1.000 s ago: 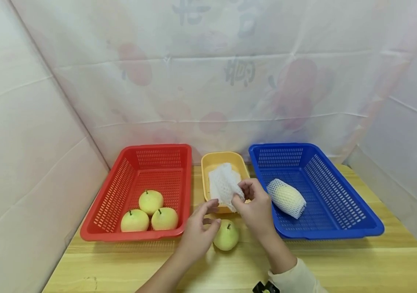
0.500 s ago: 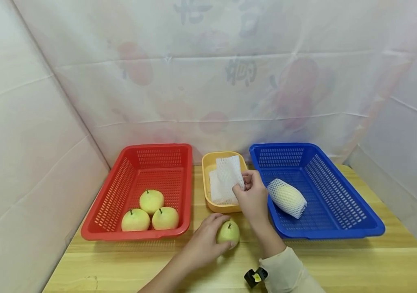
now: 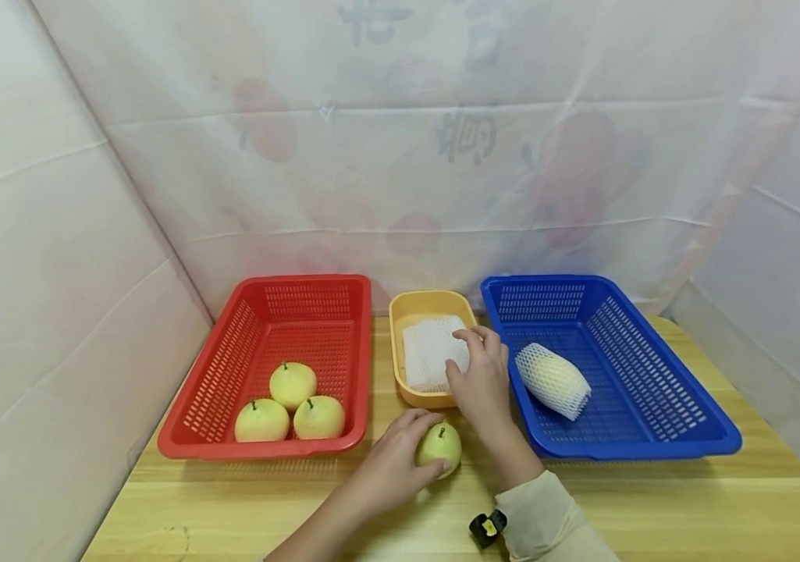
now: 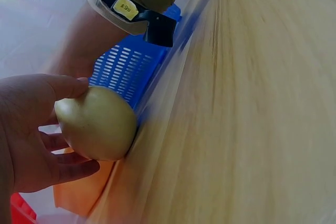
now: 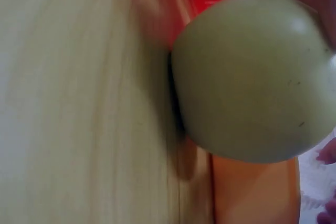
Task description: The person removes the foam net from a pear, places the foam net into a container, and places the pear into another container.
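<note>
A yellow-green pear stands on the wooden table, stem up, in front of a small yellow tray. My left hand grips the pear from its left side, thumb in front and fingers behind. The left wrist view shows thumb and fingertips around the pear. White foam net sleeves lie flat in the tray. Over their right side is my right hand, thumb and fingers spread apart with nothing pinched between them. In the right wrist view, the pear fills much of the picture.
A red basket at left holds three bare pears. At right, a blue basket contains one pear in a foam net. A pale printed cloth hangs behind. A black device sits at the right cuff.
My left hand has moved to the pear and taken hold of it. My right hand has let go of the foam net sleeve it was lifting, which now lies in the tray.
</note>
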A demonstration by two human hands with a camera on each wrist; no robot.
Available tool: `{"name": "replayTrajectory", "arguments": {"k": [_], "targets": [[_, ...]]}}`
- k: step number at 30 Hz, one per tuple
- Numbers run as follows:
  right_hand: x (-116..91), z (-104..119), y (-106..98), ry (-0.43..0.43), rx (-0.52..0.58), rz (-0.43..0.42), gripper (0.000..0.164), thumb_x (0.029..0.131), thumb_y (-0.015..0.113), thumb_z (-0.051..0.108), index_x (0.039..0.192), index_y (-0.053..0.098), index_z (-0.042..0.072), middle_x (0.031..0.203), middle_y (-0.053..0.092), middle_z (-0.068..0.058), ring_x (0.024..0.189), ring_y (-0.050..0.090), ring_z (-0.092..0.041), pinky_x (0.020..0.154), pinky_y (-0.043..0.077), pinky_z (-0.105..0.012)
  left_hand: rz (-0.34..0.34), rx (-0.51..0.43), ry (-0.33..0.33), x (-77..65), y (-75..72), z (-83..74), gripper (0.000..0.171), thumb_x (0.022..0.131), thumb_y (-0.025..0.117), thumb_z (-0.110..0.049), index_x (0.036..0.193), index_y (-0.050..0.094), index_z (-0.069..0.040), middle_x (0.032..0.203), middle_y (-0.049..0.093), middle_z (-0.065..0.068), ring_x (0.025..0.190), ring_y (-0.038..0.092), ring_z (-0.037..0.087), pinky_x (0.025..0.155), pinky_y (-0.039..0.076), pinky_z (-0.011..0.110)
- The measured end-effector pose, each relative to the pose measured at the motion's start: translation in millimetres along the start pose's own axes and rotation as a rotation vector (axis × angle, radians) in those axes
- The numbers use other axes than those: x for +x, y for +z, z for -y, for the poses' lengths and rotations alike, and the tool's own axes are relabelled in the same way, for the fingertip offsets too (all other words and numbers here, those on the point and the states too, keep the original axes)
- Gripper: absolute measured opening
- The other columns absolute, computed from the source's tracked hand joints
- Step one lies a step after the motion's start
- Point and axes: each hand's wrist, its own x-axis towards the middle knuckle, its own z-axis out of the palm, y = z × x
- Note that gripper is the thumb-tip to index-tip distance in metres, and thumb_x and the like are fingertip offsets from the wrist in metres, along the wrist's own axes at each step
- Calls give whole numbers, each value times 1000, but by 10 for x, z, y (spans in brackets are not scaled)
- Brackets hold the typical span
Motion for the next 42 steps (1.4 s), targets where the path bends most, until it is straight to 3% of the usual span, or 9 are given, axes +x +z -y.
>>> {"name": "replayTrajectory", "arguments": {"k": [4, 7, 11, 14, 18, 27, 35, 42], "targets": [[-9, -22, 40, -171, -94, -44, 31, 77, 78, 2, 106, 72, 11, 124, 62, -14, 111, 53, -39, 92, 46, -52, -4, 5, 6, 3, 0, 10, 61, 86, 75, -34, 139, 54, -14, 135, 54, 0, 121, 56, 21, 99, 50, 43], [-22, -24, 66, -224, -142, 47, 26, 83, 75, 6, 108, 74, 11, 126, 64, -14, 112, 57, -40, 94, 49, -53, -4, 15, 8, 4, 1, 21, 62, 86, 75, -35, 140, 54, -13, 137, 54, 1, 122, 55, 22, 101, 49, 44], [-43, -22, 90, -175, -267, 262, 32, 96, 63, 29, 124, 69, 14, 134, 61, -14, 117, 59, -40, 98, 48, -55, 0, 28, 13, 9, 4, 32, 62, 87, 74, -36, 140, 53, -13, 137, 53, 1, 124, 54, 21, 102, 48, 44], [-44, -22, 97, -115, -357, 410, 42, 100, 54, 41, 131, 64, 14, 136, 60, -14, 123, 57, -37, 102, 45, -55, 0, 26, 17, 13, 2, 30, 62, 87, 74, -36, 140, 53, -13, 138, 53, 0, 124, 54, 20, 103, 48, 43], [-37, -20, 88, -76, -394, 509, 45, 101, 49, 44, 126, 66, 11, 135, 60, -18, 128, 52, -38, 108, 40, -55, -2, 28, 25, 20, -1, 29, 62, 87, 74, -35, 141, 52, -14, 137, 53, -1, 125, 53, 18, 103, 48, 42], [-40, -42, 126, -31, -463, 597, 68, 99, 32, 65, 124, 69, 13, 131, 64, -11, 130, 53, -32, 113, 16, -70, 0, 25, 21, 17, -2, 35, 62, 87, 75, -34, 141, 52, -16, 138, 53, -2, 126, 52, 17, 104, 47, 41], [-23, -91, 125, -37, -443, 620, 70, 100, 26, 64, 129, 65, 14, 137, 60, -13, 133, 50, -33, 115, 15, -67, -1, 12, 15, 20, 9, 36, 61, 87, 75, -35, 140, 53, -16, 138, 53, -3, 126, 53, 17, 103, 47, 42], [-47, -63, 38, -60, -340, 538, 64, 102, 33, 59, 133, 61, 11, 141, 56, -15, 137, 44, -36, 114, 22, -66, 0, 5, 15, 18, 19, 51, 60, 87, 75, -36, 140, 53, -16, 137, 54, -3, 125, 53, 18, 103, 48, 43]]}}
